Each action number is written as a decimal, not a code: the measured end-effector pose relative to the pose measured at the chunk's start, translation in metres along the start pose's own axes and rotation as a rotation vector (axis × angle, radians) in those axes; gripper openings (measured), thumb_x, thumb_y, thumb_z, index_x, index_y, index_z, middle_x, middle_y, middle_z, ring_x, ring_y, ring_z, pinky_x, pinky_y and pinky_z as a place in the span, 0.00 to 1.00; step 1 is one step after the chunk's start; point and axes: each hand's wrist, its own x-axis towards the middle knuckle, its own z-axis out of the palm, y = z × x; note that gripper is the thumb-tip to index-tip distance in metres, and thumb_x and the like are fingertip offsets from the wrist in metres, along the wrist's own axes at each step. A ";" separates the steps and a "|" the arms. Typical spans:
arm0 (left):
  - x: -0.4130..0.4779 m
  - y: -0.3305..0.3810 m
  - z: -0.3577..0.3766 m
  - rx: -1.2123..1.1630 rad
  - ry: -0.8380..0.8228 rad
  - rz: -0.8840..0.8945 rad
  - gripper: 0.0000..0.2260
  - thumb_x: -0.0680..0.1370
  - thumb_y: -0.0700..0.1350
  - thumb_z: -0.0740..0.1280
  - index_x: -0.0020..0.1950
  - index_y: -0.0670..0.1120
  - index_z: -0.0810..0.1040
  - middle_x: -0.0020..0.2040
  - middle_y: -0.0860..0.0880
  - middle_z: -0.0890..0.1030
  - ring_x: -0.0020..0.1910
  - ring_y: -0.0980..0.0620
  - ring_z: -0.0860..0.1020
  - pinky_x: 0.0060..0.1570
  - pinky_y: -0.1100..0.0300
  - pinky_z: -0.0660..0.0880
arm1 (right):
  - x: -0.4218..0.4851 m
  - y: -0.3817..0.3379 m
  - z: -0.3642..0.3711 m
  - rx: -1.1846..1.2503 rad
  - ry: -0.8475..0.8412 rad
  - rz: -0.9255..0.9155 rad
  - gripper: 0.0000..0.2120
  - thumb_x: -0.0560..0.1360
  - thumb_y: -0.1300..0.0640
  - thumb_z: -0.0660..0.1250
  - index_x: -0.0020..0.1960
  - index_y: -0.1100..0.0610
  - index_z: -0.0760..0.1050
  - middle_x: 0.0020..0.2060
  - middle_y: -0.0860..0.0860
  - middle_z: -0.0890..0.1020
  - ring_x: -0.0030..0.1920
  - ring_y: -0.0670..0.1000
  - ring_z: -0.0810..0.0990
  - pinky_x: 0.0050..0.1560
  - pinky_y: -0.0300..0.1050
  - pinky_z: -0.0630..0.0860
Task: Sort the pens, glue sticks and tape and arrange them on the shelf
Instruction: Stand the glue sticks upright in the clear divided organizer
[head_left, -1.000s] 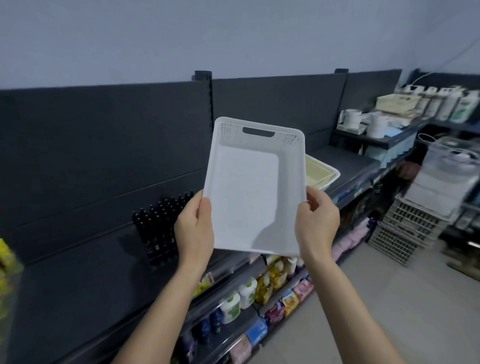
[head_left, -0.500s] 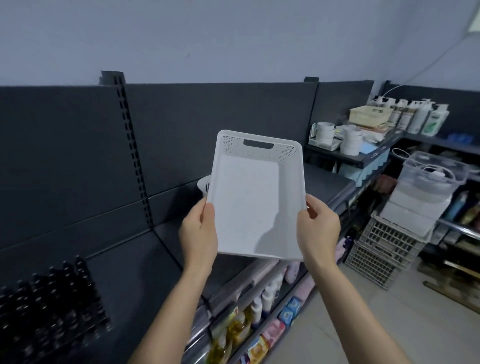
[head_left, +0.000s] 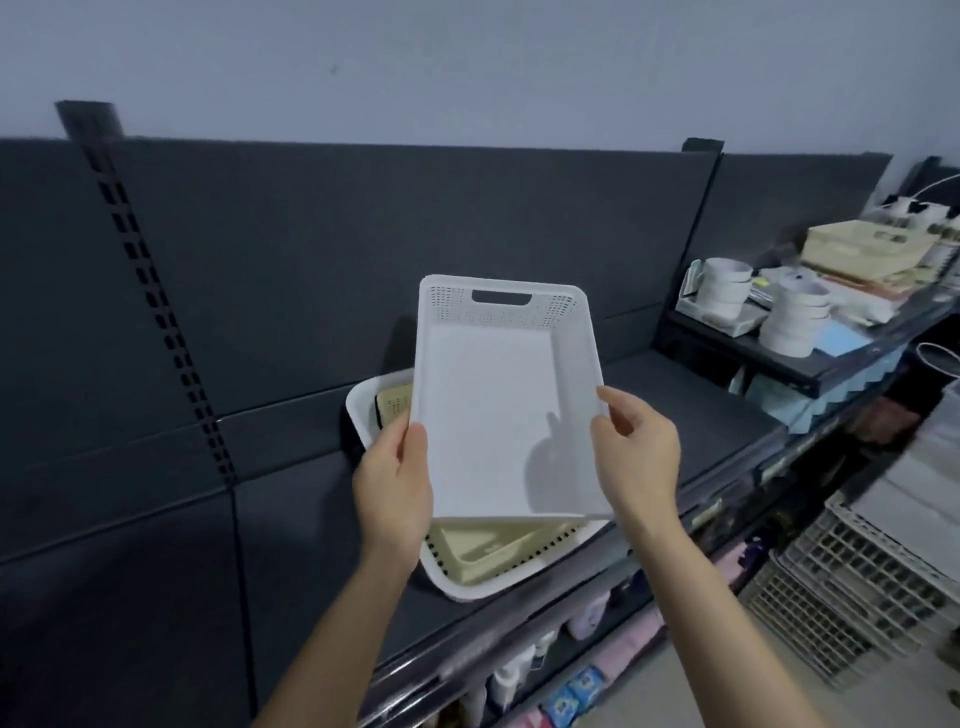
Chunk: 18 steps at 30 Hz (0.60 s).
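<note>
Outstretched, both hands (left (head_left: 393, 483), right (head_left: 638, 457)) gripping white tray (head_left: 498, 410)

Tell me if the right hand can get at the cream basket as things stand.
Probably not: the right hand grips the white tray, which hangs over the cream basket.

No words or numbers can be read. The small tags (head_left: 710, 513) on the front of the shelf (head_left: 675, 395) and the packets (head_left: 574, 696) below are too blurry.
</note>
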 end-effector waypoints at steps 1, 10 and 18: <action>0.001 -0.003 0.006 0.020 0.045 0.011 0.11 0.79 0.43 0.57 0.46 0.38 0.75 0.32 0.47 0.69 0.31 0.55 0.64 0.33 0.58 0.62 | 0.010 0.006 0.002 0.007 -0.038 -0.006 0.20 0.76 0.64 0.59 0.65 0.54 0.75 0.54 0.49 0.81 0.34 0.33 0.77 0.39 0.32 0.71; -0.026 0.000 0.052 0.186 0.386 -0.040 0.11 0.81 0.44 0.58 0.47 0.51 0.79 0.35 0.53 0.78 0.31 0.58 0.71 0.31 0.66 0.67 | 0.070 0.048 0.012 0.012 -0.443 -0.055 0.16 0.76 0.64 0.60 0.61 0.56 0.78 0.43 0.47 0.74 0.44 0.47 0.70 0.49 0.42 0.71; -0.040 -0.012 0.078 0.341 0.526 -0.068 0.13 0.80 0.41 0.56 0.38 0.36 0.68 0.32 0.42 0.67 0.30 0.54 0.63 0.29 0.65 0.59 | 0.088 0.056 0.004 0.033 -0.643 -0.068 0.18 0.75 0.64 0.58 0.62 0.55 0.76 0.55 0.51 0.80 0.56 0.52 0.77 0.58 0.48 0.75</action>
